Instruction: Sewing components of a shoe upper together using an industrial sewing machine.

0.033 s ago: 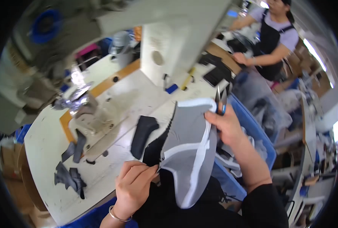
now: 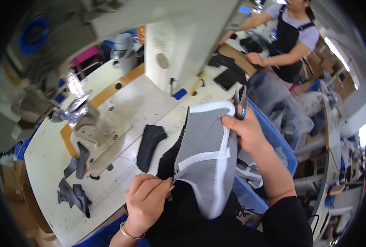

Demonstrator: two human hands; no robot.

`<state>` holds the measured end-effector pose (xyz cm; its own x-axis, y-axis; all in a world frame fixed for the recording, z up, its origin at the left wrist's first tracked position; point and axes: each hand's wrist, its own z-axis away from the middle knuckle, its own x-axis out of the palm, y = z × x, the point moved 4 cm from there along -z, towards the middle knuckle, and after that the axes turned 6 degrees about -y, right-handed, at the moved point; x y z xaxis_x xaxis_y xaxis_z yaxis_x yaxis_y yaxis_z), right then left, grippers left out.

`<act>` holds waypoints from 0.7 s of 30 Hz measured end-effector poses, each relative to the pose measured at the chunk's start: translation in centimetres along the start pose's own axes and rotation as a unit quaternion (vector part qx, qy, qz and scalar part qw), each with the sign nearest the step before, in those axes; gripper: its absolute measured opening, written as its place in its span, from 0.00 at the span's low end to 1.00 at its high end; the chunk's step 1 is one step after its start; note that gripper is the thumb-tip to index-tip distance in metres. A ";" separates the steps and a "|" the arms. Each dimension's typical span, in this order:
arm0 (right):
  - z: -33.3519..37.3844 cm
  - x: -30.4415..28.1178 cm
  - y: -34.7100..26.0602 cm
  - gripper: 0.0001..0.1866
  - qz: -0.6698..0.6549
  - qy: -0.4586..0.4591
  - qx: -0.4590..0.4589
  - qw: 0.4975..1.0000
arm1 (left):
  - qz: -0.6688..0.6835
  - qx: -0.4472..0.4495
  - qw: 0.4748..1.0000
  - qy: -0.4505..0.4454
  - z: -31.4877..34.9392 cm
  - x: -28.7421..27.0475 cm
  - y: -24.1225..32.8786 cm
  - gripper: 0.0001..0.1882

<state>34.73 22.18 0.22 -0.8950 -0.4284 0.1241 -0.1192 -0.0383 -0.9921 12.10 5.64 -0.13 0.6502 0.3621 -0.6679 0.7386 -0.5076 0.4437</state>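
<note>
A stitched grey fabric piece with white tape strips (image 2: 203,138), shaped like a shoe or boot upper, hangs in front of my body with its inner side facing up. A black strip (image 2: 170,160) runs along its jagged left edge. My left hand (image 2: 146,201), a bangle on its wrist, pinches that edge near the lower left corner. Closed around the upper right edge, my right hand (image 2: 249,129) also keeps small scissors (image 2: 241,103) in its palm, blades pointing away. The grey piece's lower tip is blurred.
A sewing machine (image 2: 84,119) stands on the white table (image 2: 47,164) at left. Black pieces (image 2: 150,146) and scraps (image 2: 73,195) lie there. At right is a blue bin (image 2: 288,158) holding material. A co-worker (image 2: 290,41) stands at far right.
The lower end of the grey piece has swung slightly right and up, its surface creasing more. Both hands keep their holds. The whole view has shifted a little.
</note>
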 end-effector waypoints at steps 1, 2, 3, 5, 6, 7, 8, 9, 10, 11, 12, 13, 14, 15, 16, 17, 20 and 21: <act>0.6 -1.5 -1.2 0.10 0.034 0.003 -0.027 0.999 | 0.016 0.010 1.000 -0.009 -0.4 1.6 0.3 0.14; 1.3 -2.6 -2.3 0.11 0.066 0.019 -0.028 0.997 | 0.022 0.044 0.999 0.007 -0.7 2.7 1.2 0.15; 2.0 -3.6 -3.1 0.11 0.099 0.033 -0.028 0.994 | 0.026 0.077 0.996 0.026 -0.8 3.6 2.0 0.15; 3.7 -6.1 -3.1 0.14 0.119 0.036 -0.025 0.992 | 0.021 0.127 0.992 0.014 -0.8 5.0 3.2 0.13; 4.4 -7.0 -2.6 0.14 0.151 0.092 -0.024 0.984 | 0.021 0.152 0.988 0.023 -0.5 5.4 3.6 0.12; 5.0 -7.9 -2.3 0.15 0.183 0.146 -0.023 0.972 | 0.020 0.177 0.984 0.032 -0.1 5.7 3.8 0.12; 5.6 -9.2 -1.9 0.15 0.160 0.161 0.006 0.974 | 0.038 0.177 0.983 0.036 0.3 6.0 3.9 0.10; 6.5 -10.6 -1.7 0.15 0.163 0.163 0.005 0.973 | 0.041 0.179 0.982 0.038 0.7 6.1 3.9 0.10; 7.5 -12.2 -1.4 0.14 0.146 0.196 0.020 0.970 | 0.075 0.135 0.988 -0.030 0.9 6.7 3.3 0.10; 8.2 -13.1 -0.9 0.14 0.126 0.225 0.039 0.965 | 0.106 0.087 0.986 -0.099 1.2 7.3 2.8 0.12; 8.7 -13.5 -0.7 0.14 0.125 0.222 0.040 0.966 | 0.105 0.065 0.986 -0.114 1.3 8.4 2.2 0.19; 9.0 -13.7 -0.6 0.14 0.124 0.200 0.044 0.971 | 0.104 0.062 0.986 -0.115 1.3 9.0 2.0 0.19; 9.2 -13.6 -0.3 0.14 0.120 0.179 0.048 0.975 | 0.080 0.042 0.984 -0.154 1.0 9.6 1.8 0.20; 9.4 -13.7 0.0 0.14 0.117 0.178 0.050 0.976 | 0.057 0.021 0.979 -0.193 0.7 10.1 1.7 0.22; 9.7 -13.7 0.1 0.13 0.124 0.167 0.050 0.977 | 0.097 -0.024 0.979 -0.178 0.2 10.2 2.0 0.21; 9.6 -13.5 0.2 0.13 0.132 0.152 0.052 0.978 | 0.095 -0.030 0.979 -0.180 -1.2 10.7 2.8 0.21; 10.6 -12.3 -0.5 0.14 0.153 0.160 0.079 0.972 | 0.193 -0.032 0.979 -0.055 -4.6 12.0 4.7 0.15; 11.1 -12.3 -0.4 0.14 0.174 0.177 0.083 0.965 | 0.235 -0.018 0.968 -0.080 -4.7 13.0 4.9 0.14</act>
<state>50.56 17.47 -1.14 -0.9629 -0.1065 -0.2481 0.2591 -0.1051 -0.9601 25.04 11.55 -3.84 0.8823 -0.0303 -0.4697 0.3748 -0.5584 0.7401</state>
